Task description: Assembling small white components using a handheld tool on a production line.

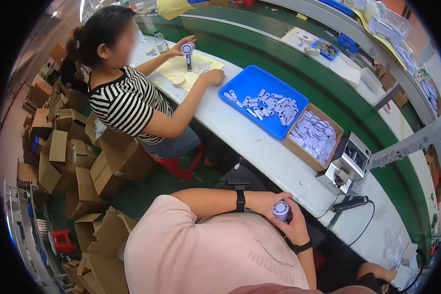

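Note:
Close to my body, by the bench's near edge, both my hands wrap around a small lavender round-topped device point(281, 209) with slots around its upper face. My left hand point(263, 203) grips it from the left side, and my right hand point(297, 225) closes around it from the right. The fingers partly hide its lower body, so its full shape cannot be made out. Across the bench edge from my hands stands a cardboard box point(332, 165) of flat round lavender parts point(312, 133). A blue tray point(252, 73) beside it holds several small pale tubular parts point(267, 104).
The white bench point(259, 142) also bears a metal bench machine point(348, 164) and a black corded tool point(350, 203). At left, a co-worker point(127, 98) holds a similar round-headed device point(187, 55). Cardboard boxes point(105, 171) crowd the floor. Another person's arm point(377, 271) rests at lower right.

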The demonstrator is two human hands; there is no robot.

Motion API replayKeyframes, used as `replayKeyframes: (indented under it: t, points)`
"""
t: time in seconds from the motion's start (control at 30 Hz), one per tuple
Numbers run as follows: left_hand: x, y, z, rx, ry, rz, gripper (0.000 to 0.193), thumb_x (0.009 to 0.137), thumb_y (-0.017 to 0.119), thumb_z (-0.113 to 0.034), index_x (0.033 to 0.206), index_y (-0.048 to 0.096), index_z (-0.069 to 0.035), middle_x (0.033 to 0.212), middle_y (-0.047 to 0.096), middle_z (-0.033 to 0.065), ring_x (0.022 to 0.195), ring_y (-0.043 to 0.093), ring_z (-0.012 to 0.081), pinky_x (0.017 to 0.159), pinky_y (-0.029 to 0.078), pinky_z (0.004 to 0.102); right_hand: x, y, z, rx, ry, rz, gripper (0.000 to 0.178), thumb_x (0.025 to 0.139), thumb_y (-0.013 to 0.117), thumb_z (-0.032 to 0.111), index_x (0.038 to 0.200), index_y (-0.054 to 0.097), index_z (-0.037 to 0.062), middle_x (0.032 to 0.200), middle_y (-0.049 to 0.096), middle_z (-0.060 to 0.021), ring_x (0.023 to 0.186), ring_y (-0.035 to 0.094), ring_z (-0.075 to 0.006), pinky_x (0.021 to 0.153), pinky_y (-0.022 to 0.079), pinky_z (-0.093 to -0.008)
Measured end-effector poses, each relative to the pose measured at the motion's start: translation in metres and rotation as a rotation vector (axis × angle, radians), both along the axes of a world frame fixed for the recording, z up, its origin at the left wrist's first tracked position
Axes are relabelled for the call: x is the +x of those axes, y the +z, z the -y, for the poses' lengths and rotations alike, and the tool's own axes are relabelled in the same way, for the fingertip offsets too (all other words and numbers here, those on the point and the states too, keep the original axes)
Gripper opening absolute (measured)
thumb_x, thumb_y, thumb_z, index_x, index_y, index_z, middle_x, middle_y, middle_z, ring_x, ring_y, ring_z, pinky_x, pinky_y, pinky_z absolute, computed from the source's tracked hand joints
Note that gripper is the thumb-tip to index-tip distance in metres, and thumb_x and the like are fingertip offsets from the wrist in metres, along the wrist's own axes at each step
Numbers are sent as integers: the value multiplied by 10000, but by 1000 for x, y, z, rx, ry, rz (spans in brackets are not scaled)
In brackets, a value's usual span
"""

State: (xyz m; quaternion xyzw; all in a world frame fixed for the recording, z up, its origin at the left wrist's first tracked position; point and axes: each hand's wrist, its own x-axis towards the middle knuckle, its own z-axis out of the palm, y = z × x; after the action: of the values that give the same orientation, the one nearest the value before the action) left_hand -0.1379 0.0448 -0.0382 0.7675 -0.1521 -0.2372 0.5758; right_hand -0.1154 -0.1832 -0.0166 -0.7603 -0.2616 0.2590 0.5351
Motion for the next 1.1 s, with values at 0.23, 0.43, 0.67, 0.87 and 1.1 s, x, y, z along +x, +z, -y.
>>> replayKeyframes:
  t: [0.23,0.43,0.67,0.87,1.1]
  points:
    - [-8,-14,-15,-65,-104,-131,1060,812,912,-341,1638,312,-57,1352,671,233,1224,676,325,1017,536,378,-6,-5,1,-79,41,-43,535,808,849,82,1295,649,-12,1282,622,-134,1099,664,-238,918,549,-340]
    - [-12,-31,-42,-10,-71,-227,887,832,897,-331,1561,471,-57,1293,684,211,1144,683,324,990,542,374,4,-35,21,39,-121,-142,482,824,807,39,1278,657,-19,1245,644,-126,1095,650,-214,932,531,-333]
    - [-25,-42,-43,3,-45,59,720,848,862,-312,1465,587,-64,1238,679,183,1158,659,343,1000,526,405,7,-33,15,54,-276,-282,390,874,778,53,1241,669,-25,1107,684,-98,1002,654,-194,888,536,-337]
    - [-33,-51,-28,159,59,190,664,841,831,-264,1436,602,-79,1157,665,189,1141,627,385,996,515,458,5,-12,4,-125,-322,-400,363,914,763,116,1232,670,-33,1038,703,-96,912,670,-207,821,555,-325]
    - [-37,-55,-27,139,111,175,619,870,805,-251,1434,601,-99,1181,654,193,1162,620,393,1021,501,451,7,1,-4,-192,-194,-188,503,877,827,187,1282,631,-38,1089,702,-140,949,684,-221,829,566,-347]
